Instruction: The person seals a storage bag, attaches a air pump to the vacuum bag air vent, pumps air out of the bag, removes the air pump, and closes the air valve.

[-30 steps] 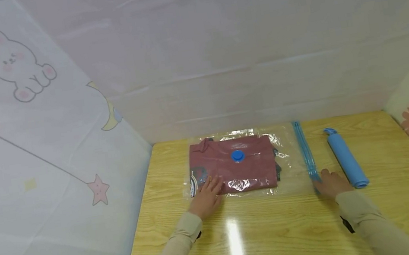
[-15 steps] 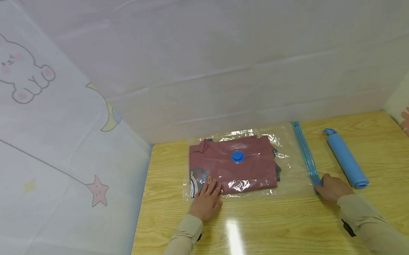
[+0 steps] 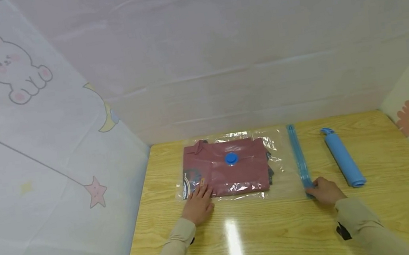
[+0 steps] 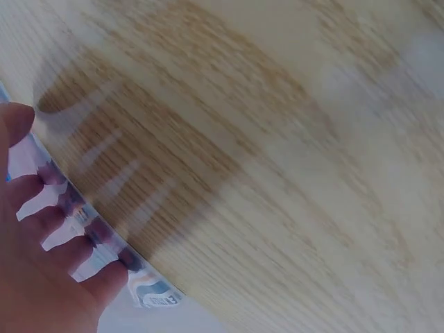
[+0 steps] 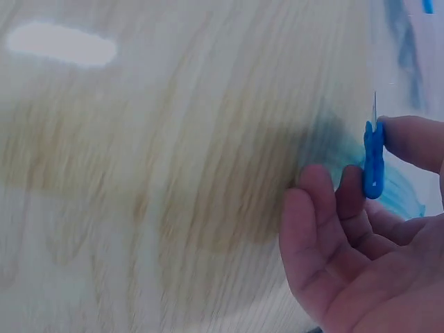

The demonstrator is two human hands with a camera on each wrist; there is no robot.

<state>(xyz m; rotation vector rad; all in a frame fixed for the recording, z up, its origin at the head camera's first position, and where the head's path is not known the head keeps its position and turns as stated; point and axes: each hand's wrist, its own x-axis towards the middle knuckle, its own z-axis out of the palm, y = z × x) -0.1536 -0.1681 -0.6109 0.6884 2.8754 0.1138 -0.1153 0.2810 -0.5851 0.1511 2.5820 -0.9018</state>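
Observation:
A clear vacuum storage bag (image 3: 282, 164) lies flat, with a folded dark red garment (image 3: 248, 173) inside and a round blue valve (image 3: 231, 158) on top. My left hand (image 3: 198, 206) rests with spread fingers on its front left part, over the garment's corner. At the bag's right end runs a blue zip strip (image 3: 300, 157). My right hand (image 3: 326, 191) holds the near end of that strip. In the right wrist view, a small blue zip slider (image 5: 373, 163) sits between the thumb and a finger, on the bag's edge.
Right of the bag lies a blue hand pump (image 3: 344, 160) with its handle toward the back, close beyond my right hand. The wooden table (image 3: 267, 236) meets a pale hanging sheet (image 3: 255, 94) at the back and a patterned sheet (image 3: 85, 231) on the left.
The bag has slid slightly left, away from the pump, and both hands have shifted left with it. The right hand's grip has settled at the strip's near end.

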